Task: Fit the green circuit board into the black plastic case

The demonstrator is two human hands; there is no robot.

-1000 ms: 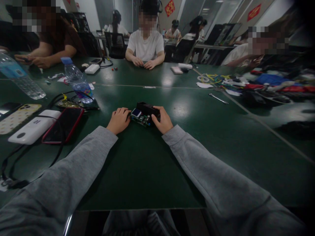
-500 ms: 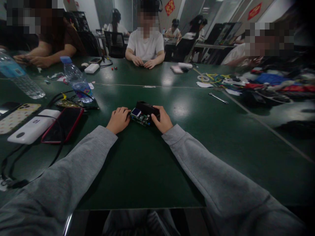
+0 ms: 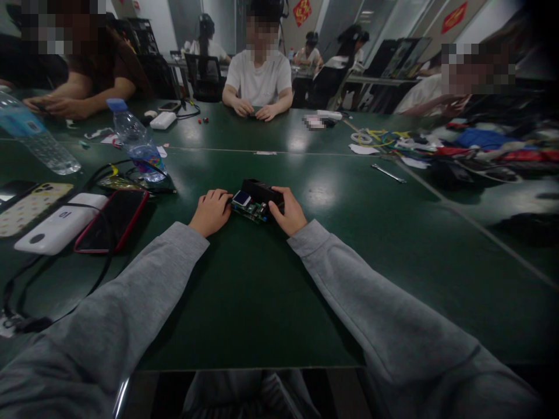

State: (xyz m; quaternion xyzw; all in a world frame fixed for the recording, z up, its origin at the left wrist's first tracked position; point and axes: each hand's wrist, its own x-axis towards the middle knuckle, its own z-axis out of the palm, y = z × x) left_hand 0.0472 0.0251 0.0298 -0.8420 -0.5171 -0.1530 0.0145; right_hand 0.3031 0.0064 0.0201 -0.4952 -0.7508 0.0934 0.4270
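A small green circuit board (image 3: 251, 213) with a little screen (image 3: 242, 198) lies on the green table between my hands. Right behind it stands a black box-like case (image 3: 258, 191); whether the two are joined I cannot tell. My right hand (image 3: 289, 213) grips the right end of this case, thumb on the near side and fingers over the top. At the board's left edge rests my left hand (image 3: 211, 213), its fingers loosely extended and the fingertips touching or almost touching that edge. Its thumb is mostly hidden.
On the left are a red-edged phone (image 3: 114, 221), a white power bank (image 3: 61, 224) with a cable, a patterned phone case (image 3: 35, 209) and two water bottles (image 3: 135, 139) (image 3: 41, 139). To the right lie a wrench (image 3: 388, 173) and a tangled cable pile (image 3: 480, 145). A person (image 3: 258, 81) sits opposite.
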